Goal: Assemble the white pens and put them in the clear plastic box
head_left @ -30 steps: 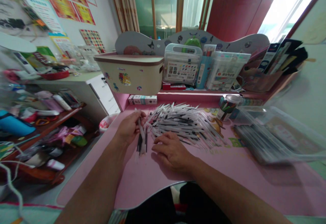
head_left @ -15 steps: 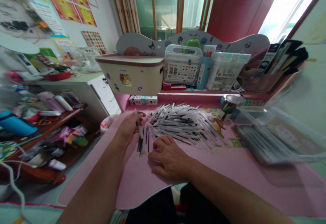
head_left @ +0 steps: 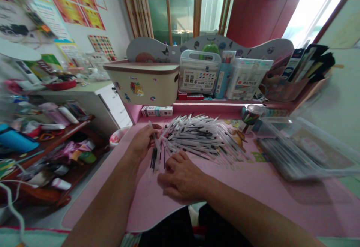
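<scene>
Pinched upright in my left hand (head_left: pixel 143 140) is a thin whitish pen refill (head_left: pixel 154 136), at the left side of the heap. A heap of pen refills (head_left: pixel 194 138), clear, white and black, covers the middle of the pink desk (head_left: pixel 230 194). Below my left fingers, a few black and clear refills (head_left: pixel 154 160) lie apart from the heap, pointing towards me. My right hand (head_left: pixel 182 179) is palm down just in front of the heap, its fingers loosely bent and apart. I see nothing held in it, though its palm side is hidden.
To the right lies an open clear plastic box (head_left: pixel 306 149) with dark slim items inside. A can-shaped container (head_left: pixel 250 117) stands behind it. On the shelf are a lidded cream bin (head_left: pixel 143 86) and clear marker cases (head_left: pixel 199 72). A small carton (head_left: pixel 156 111) sits below.
My right hand has shifted slightly left, towards the separate refills. My left hand keeps hold of its refill, almost in place. The view has moved a little.
</scene>
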Motion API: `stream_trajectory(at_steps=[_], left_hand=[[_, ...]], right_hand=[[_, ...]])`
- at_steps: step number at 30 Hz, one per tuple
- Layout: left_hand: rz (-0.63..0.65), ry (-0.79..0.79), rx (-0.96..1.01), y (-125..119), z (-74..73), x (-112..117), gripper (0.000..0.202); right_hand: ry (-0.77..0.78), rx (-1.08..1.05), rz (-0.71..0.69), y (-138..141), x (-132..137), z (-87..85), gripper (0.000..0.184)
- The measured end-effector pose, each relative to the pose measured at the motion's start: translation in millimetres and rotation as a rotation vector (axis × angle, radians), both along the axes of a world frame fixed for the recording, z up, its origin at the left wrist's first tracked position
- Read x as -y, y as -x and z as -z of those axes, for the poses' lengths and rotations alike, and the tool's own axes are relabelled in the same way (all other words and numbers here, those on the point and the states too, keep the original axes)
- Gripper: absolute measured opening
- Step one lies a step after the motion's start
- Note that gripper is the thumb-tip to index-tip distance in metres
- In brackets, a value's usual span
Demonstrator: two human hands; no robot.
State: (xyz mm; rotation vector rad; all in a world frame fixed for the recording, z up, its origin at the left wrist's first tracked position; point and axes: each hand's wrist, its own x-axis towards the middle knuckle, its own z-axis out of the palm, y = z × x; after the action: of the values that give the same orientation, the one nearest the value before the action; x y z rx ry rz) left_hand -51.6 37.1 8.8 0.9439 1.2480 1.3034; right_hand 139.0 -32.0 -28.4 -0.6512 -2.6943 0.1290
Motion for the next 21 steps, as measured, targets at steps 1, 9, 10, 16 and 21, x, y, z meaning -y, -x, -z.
stream_trajectory(at_steps=[1,9,10,16,21], left_hand=[[-0.003,0.000,0.001,0,-0.1,0,0.023],[-0.001,-0.022,0.007,3,6.1,-3,0.024],[-0.003,-0.026,0.007,3,7.0,-3,0.025],[-0.044,-0.038,0.016,0,6.7,-3,0.025],[-0.103,-0.032,0.016,-2,8.0,-5,0.020]], right_hand=[[-0.003,0.005,-0.005,0,0,0.4,0.025],[-0.082,-0.031,0.037,1,-5,11.8,0.019],[-0.096,-0.030,0.061,1,-5,12.2,0.019],[-0.126,-0.023,0.221,5,0,12.7,0.012],[-0.054,-0.013,0.341,5,2,12.4,0.014]])
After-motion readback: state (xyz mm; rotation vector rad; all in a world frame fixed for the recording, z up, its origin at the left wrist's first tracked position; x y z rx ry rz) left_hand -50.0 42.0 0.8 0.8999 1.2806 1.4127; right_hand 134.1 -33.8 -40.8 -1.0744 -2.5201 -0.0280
